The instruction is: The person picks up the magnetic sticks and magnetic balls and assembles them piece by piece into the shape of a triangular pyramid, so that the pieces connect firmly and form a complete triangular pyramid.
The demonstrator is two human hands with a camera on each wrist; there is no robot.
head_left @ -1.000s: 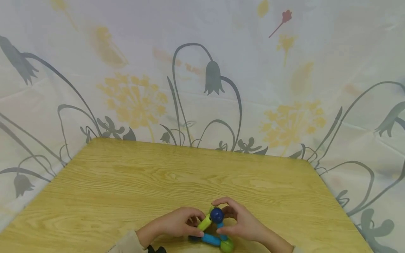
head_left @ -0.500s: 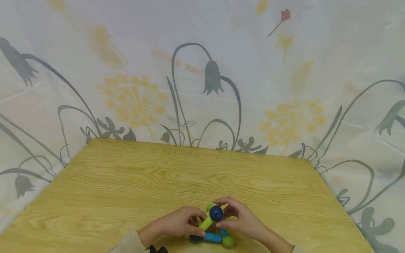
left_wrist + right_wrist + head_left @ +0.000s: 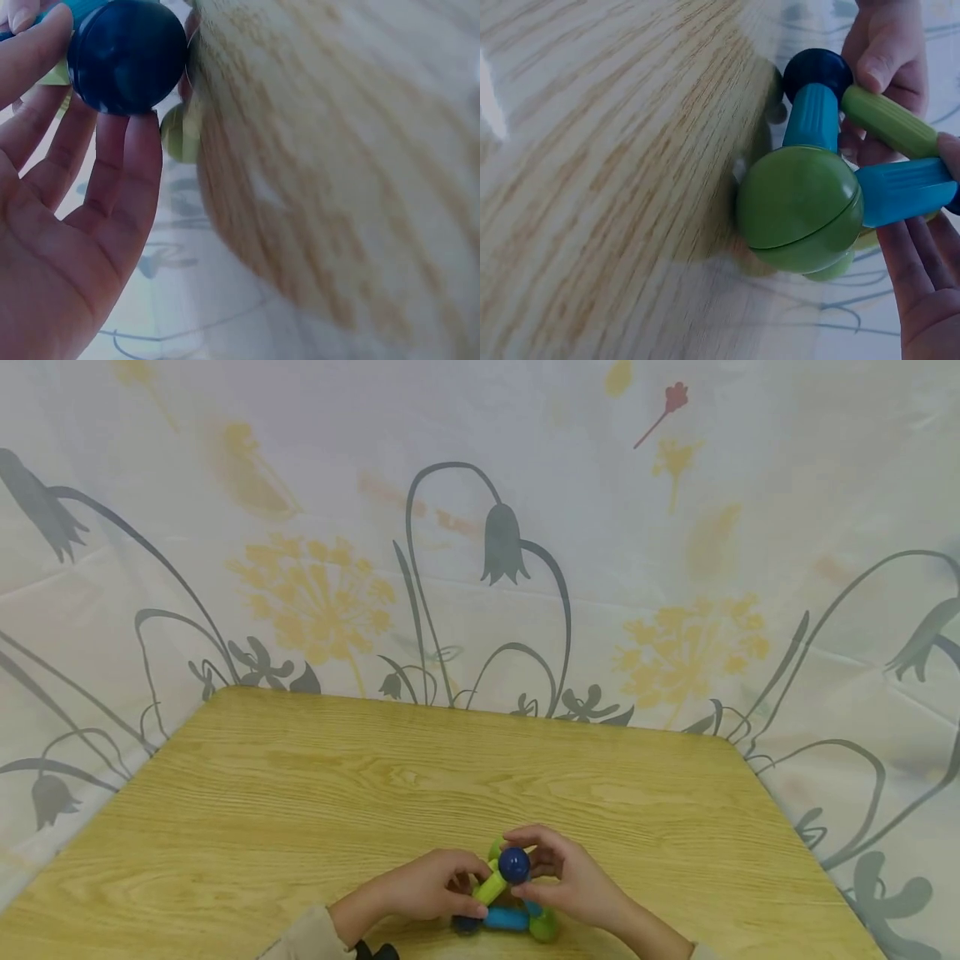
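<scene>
Both hands hold a pyramid-shaped frame of magnetic building sticks and balls near the table's front edge. Its top is a dark blue ball [image 3: 513, 865]. A lime stick [image 3: 491, 889] slopes down from it to the left, and a blue stick [image 3: 906, 191] joins it to a green ball [image 3: 543, 925] at the lower right. Another blue stick [image 3: 506, 919] lies along the base. My left hand [image 3: 431, 887] grips the lower left corner, around a second dark blue ball [image 3: 127, 56]. My right hand [image 3: 566, 881] pinches the frame beside the top ball, with the thumb just below it.
The frame stands on a wood-grain table [image 3: 375, 777]. Small black objects [image 3: 377, 951] sit by the left wrist at the bottom edge. Behind and beside the table hangs a pale flower-printed cloth [image 3: 465, 568].
The frame has turned slightly, and its base blue stick now lies more level. The right thumb has moved up from the blue stick to just under the top ball. The left hand keeps its grip.
</scene>
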